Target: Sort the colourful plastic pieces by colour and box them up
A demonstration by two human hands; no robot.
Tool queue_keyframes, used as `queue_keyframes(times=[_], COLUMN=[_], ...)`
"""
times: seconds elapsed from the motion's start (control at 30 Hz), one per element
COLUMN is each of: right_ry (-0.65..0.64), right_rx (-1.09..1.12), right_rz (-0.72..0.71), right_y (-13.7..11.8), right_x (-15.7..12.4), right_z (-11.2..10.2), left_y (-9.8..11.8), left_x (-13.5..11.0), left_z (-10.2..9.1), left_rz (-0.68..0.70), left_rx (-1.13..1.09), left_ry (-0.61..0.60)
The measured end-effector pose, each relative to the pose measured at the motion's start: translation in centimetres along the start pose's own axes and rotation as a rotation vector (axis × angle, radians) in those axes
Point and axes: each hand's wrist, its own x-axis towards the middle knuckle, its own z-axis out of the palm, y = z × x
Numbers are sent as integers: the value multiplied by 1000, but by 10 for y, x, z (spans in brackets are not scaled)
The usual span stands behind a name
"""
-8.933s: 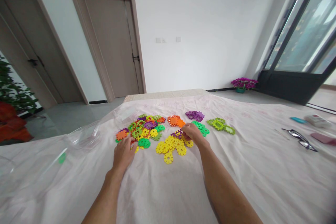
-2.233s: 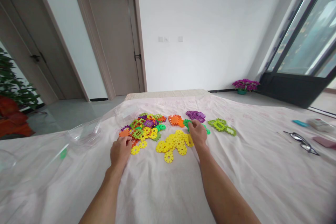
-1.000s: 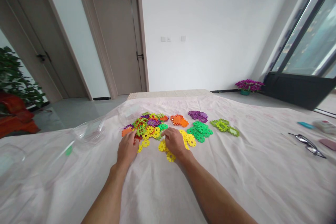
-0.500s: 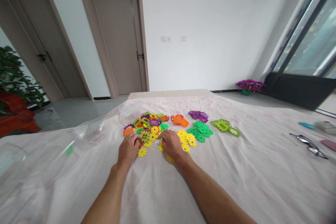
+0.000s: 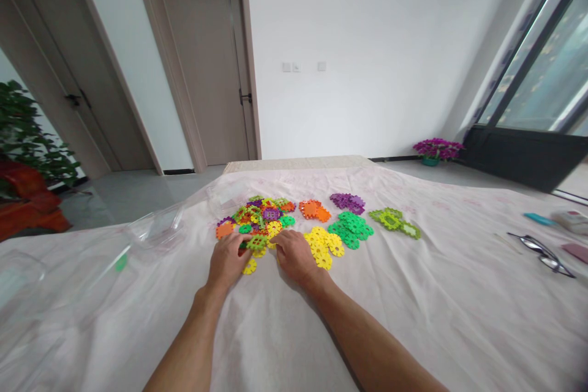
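Note:
A light green square plastic piece (image 5: 257,242) with notched edges and cut-out holes is between the thumb and fingers of my left hand (image 5: 228,258), at the near side of a mixed heap of interlocking plastic pieces (image 5: 261,211). My right hand (image 5: 296,255) is closed, its fingertips on a yellow flower-shaped piece (image 5: 271,244) at the heap's near edge; the palm hides what lies below. Another yellow disc (image 5: 249,266) lies by my left hand. A pile of yellow flower-shaped discs (image 5: 322,246) rests just right of my right hand.
Separate piles of orange pieces (image 5: 313,210), purple pieces (image 5: 348,202), green discs (image 5: 351,229) and light green pieces (image 5: 394,222) lie rightward. Clear plastic containers (image 5: 158,226) stand at left. Glasses (image 5: 541,254) and a blue item (image 5: 538,219) lie far right on the cloth (image 5: 436,306).
The light green square piece has shifted slightly right and nearer with my left hand. My right hand has moved a little left, and yellow discs that showed beneath it are now mostly out of sight.

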Motion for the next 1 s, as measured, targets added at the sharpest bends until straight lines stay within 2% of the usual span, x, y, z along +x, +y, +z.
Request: queue_keyframes(times=[0.2,0.37,0.53,0.67,0.73,0.83,0.93,1.0], right_ry=[-30,15,41,-2,-56,-74,-11,87], right_rx=[-22,86,441,842,1009,1107,1084,1040], right_rz=[25,4,155,287,308,357,429,469], right_y=[-10,-14,-8,0,3,8,19,32], right_x=[1,2,6,13,16,19,21,22], right_z=[-6,-5,10,18,15,1,-17,-27], left_y=[1,8,15,14,14,15,15,12], left_x=[-2,-4,-7,-7,-7,-6,-6,-5], left_z=[0,-1,-6,-3,-1,2,4,7], left_rz=[8,10,100,221,290,329,291,248], left_rx=[-100,-134,-120,-129,-128,-123,-142,-158], left_ry=[89,199,229,333,389,413,399,382])
